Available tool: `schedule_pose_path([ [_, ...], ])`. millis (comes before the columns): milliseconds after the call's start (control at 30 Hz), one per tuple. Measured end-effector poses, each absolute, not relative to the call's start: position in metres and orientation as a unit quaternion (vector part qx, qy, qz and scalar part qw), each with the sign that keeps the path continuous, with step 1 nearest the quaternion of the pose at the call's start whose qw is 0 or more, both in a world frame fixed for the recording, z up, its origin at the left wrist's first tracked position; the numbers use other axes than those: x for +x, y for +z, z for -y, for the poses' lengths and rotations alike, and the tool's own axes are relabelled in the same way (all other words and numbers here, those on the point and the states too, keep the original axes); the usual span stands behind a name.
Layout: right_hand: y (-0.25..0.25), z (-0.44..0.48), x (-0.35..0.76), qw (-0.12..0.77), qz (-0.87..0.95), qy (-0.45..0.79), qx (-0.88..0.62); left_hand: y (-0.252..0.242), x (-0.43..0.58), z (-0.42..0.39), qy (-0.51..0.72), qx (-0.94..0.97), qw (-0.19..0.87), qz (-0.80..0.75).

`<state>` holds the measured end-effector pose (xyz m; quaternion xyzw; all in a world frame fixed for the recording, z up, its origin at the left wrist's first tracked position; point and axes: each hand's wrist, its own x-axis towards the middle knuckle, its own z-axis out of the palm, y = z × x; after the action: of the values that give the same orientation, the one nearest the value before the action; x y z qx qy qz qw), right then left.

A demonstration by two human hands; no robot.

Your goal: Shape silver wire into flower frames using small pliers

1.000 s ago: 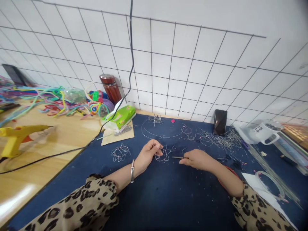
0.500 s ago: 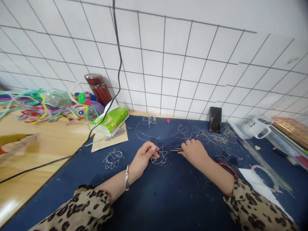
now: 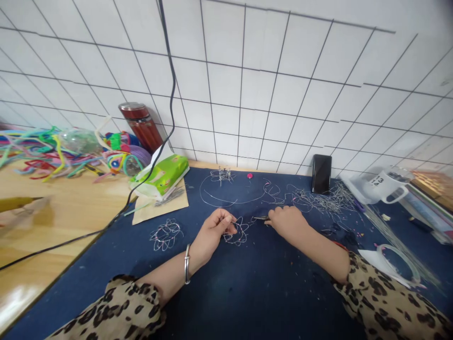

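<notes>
Between the thumb and fingers of my left hand (image 3: pixel 216 230) is the edge of a looped wire ornament (image 3: pixel 240 232), a round shape of thin silvery loops. My right hand (image 3: pixel 288 222) is wrapped around a pair of pliers (image 3: pixel 262 217), whose narrow jaws point left toward the ornament; most of the handles are hidden under the hand. A short bit of wire lies between the jaw tips and the ornament, but I cannot tell whether the jaws grip it. A similar looped wire piece (image 3: pixel 166 234) with small pink spots rests left of my left hand.
Behind my hands lie another wire piece (image 3: pixel 224 175), a pink round object (image 3: pixel 249 175) and a tangle of cut wires (image 3: pixel 318 198). A phone (image 3: pixel 321 174) leans on the wall. A white mug (image 3: pixel 384 186) stands right; a tissue pack (image 3: pixel 164 174) lies left, crossed by a black cable (image 3: pixel 171 108).
The view has shifted slightly, so the wall and the things at the right sit a little differently. Both hands keep their holds, with the pliers still pointing at the wire ornament.
</notes>
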<state>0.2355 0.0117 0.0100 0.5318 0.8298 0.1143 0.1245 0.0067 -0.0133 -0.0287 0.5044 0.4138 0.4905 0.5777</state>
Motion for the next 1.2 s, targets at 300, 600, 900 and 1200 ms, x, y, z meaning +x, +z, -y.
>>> schedule_pose_path([
  [300, 0.021, -0.002, 0.242, 0.095, -0.837, 0.139, 0.521, -0.026, 0.007, 0.014, 0.491, 0.508, 0.573, -0.414],
  [600, 0.020, -0.009, 0.236, 0.107, -0.858, 0.180, 0.469, -0.027, 0.007, 0.013, 0.489, 0.504, 0.574, -0.420],
  [900, 0.011, -0.017, 0.231, 0.136, -0.846, 0.149, 0.493, -0.026, 0.007, 0.012, 0.480, 0.506, 0.577, -0.425],
  [1200, 0.020, 0.002, 0.242, 0.145, -0.855, 0.111, 0.486, -0.028, 0.006, 0.011, 0.492, 0.491, 0.576, -0.429],
])
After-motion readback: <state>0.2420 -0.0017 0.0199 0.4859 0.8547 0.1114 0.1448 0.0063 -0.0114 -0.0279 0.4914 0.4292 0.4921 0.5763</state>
